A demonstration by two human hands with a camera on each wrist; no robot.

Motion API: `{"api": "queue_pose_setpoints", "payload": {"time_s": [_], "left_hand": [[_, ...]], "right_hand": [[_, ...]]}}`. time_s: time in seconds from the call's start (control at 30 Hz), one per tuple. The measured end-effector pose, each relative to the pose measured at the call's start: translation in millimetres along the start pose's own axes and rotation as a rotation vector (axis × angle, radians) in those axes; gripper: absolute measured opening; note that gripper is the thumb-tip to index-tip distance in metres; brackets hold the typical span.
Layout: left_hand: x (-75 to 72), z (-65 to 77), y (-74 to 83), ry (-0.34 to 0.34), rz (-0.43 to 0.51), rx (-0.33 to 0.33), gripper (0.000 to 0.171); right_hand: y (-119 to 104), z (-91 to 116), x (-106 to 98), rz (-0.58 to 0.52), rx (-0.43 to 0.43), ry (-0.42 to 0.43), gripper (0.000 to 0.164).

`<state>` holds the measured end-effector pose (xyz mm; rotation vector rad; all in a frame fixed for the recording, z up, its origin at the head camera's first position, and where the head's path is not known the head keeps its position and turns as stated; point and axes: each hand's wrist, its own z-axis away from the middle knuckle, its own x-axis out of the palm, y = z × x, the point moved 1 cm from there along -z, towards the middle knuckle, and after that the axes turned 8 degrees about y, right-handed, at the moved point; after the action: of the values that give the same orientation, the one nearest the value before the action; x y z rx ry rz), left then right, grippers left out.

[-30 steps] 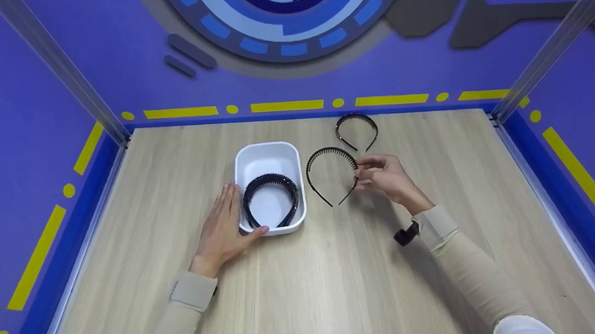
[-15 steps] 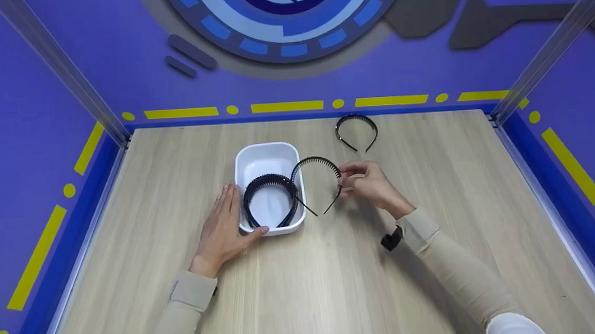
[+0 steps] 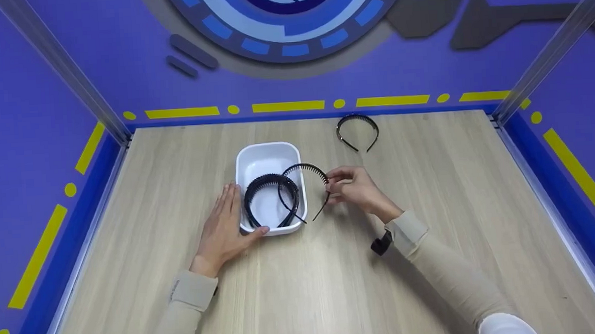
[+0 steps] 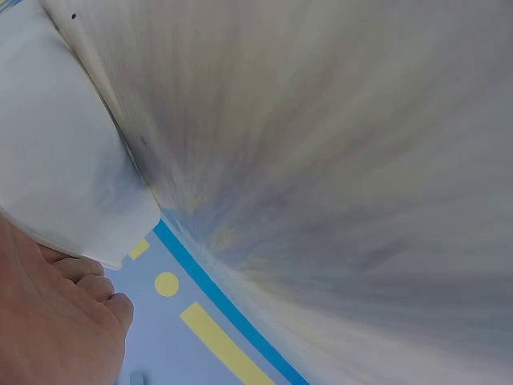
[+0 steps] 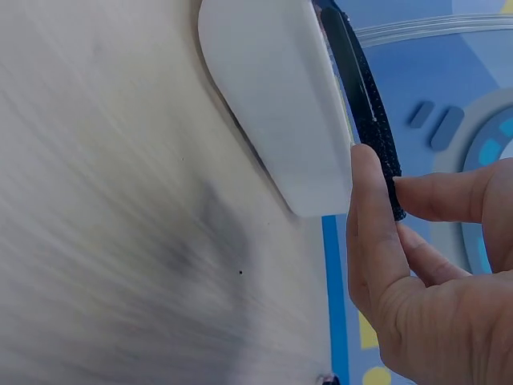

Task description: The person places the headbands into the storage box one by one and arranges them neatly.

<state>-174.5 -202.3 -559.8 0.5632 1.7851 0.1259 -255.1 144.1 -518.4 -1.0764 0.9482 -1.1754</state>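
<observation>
My right hand (image 3: 354,190) pinches a thin dark toothed headband (image 3: 305,166) by its right side. That headband hangs over the right rim of a white rectangular bin (image 3: 268,150), its left part above the bin. Inside the bin lies a cluster of black toothed headbands (image 3: 270,180), stacked so closely that I cannot count them. Against the bin's left wall rests my left hand (image 3: 221,231), fingers straight, thumb at the front rim. In the right wrist view, thumb and fingers of the right hand (image 5: 425,249) meet on the dark band (image 5: 373,120), beside the bin (image 5: 272,104).
Another dark headband (image 3: 356,118) lies on the wooden table (image 3: 431,164) near its back edge, right of the bin. Blue panels (image 3: 130,48) with yellow marks enclose the table at the back and both sides, with metal posts at the corners.
The right hand has carried its headband left and toward me, from the table beside the bin to over the bin's right rim. The left hand and the bin have stayed put.
</observation>
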Motion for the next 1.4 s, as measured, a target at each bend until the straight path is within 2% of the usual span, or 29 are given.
{"api": "queue_pose_setpoints", "payload": {"time_s": [1.17,1.4], "left_hand": [[-0.4,0.1,1.0,-0.006,-0.011,-0.002,0.124],[0.4,-0.2,0.5,0.014,0.004,0.008,0.123]], "right_hand": [[-7,-3,26,-0.007,-0.037,-0.027,0.034],[-10,-3,33,-0.031,-0.025,-0.039,0.032]]}}
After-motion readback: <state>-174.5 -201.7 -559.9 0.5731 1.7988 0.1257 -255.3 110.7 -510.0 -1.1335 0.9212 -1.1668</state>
